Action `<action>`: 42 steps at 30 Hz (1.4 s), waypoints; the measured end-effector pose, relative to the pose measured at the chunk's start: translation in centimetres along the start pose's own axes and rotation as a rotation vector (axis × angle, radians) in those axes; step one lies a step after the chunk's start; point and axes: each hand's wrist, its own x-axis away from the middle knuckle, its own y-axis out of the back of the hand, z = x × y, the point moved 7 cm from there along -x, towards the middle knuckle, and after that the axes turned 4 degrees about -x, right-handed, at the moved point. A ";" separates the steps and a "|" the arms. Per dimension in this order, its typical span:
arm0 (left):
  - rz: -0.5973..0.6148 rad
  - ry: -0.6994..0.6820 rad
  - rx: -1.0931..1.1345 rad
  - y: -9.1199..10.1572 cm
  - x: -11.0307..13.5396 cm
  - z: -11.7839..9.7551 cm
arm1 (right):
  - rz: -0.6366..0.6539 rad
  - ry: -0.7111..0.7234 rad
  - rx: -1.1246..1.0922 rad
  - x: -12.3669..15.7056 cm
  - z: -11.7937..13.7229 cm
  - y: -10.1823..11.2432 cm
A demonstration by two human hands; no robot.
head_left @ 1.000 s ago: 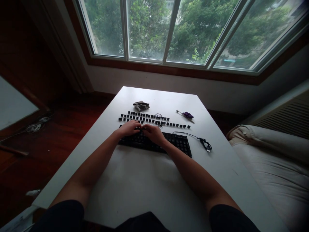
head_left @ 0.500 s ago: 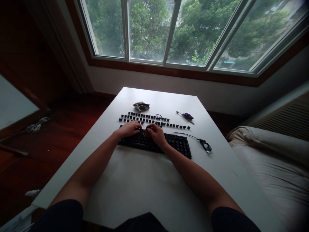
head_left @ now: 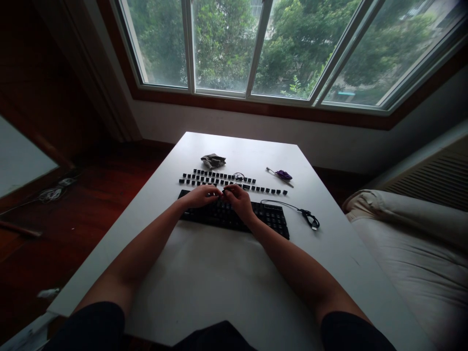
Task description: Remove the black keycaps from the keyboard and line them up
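A black keyboard (head_left: 234, 214) lies across the white table, many of its keys still in place. Over its upper middle, my right hand (head_left: 238, 201) pinches a small dark piece that looks like a keycap (head_left: 227, 191). My left hand (head_left: 202, 196) is curled above the left part of the keyboard, its fingertips drawn together close beside the right fingers. Whatever is between the left fingertips is too small to make out. Just behind the keyboard, loose black keycaps (head_left: 268, 190) stand in several rows, partly hidden by my hands.
Among the rows lies a thin wire loop (head_left: 239, 176). A crumpled grey cloth (head_left: 213, 161) sits farther back. To the right are a brush-like stick (head_left: 288, 183) with a purple bundle (head_left: 283, 174) and the bundled USB cable (head_left: 310, 219). A pale sofa (head_left: 402, 243) flanks the table.
My hands have lifted slightly off the keys and come together, with the left fingertips now beside the right ones. The small dark piece has risen with my right hand.
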 end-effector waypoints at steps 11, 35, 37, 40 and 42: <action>0.058 0.069 -0.020 -1.4 -0.2 0.6 | 0.038 -0.064 -0.156 -0.2 -0.1 -0.2; 0.092 0.479 1.333 -4.2 0.2 0.5 | 0.116 -0.199 -0.502 -0.9 -0.1 0.3; 0.097 0.484 1.352 -4.3 0.3 0.6 | 0.138 -0.211 -0.526 -0.8 0.1 0.1; 0.088 0.484 1.325 -4.2 0.3 0.4 | 0.135 -0.211 -0.514 -0.8 0.2 0.1; 0.085 0.463 1.293 -4.0 0.2 -0.1 | 0.113 -0.206 -0.487 -0.9 0.2 0.3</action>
